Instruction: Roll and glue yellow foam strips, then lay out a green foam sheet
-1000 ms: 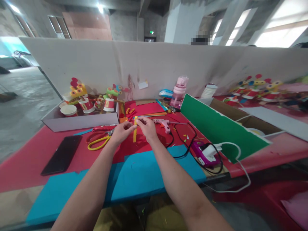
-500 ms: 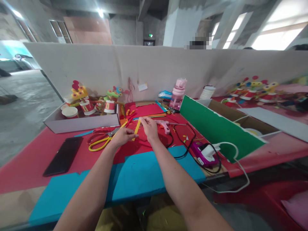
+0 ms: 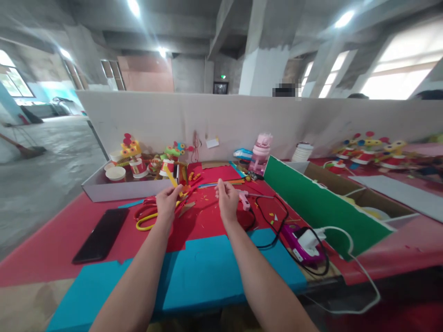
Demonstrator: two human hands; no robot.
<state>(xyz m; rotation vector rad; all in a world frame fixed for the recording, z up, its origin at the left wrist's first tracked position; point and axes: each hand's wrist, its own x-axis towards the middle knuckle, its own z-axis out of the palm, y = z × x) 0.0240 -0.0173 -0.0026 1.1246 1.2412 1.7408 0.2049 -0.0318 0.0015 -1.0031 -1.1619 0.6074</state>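
Note:
My left hand (image 3: 167, 203) is closed, pinching a yellow paper strip (image 3: 170, 175) that sticks up past the fingertips towards the white box. Apart from it, on the right, my right hand (image 3: 227, 200) is held with thumb and fingers together; anything between them is too small to make out. Below the left hand lie scissors with yellow handles (image 3: 142, 224) and red-handled scissors (image 3: 140, 210), partly covered by the hand. A pink glue gun (image 3: 244, 200) rests just right of the right hand. Thin coloured strips (image 3: 207, 185) lie beyond both hands.
A white box (image 3: 128, 190) with paper-cup figures stands at left, a black phone (image 3: 102, 235) before it. At right are a green-sided box (image 3: 314, 203) and a purple power strip (image 3: 301, 246) with trailing cables. Blue sheets (image 3: 207, 267) cover the front edge; a white partition (image 3: 228, 120) stands behind.
My hands have moved apart. The yellow strip, earlier held between both hands, is now in the left hand only, further left. The camera view has tilted up.

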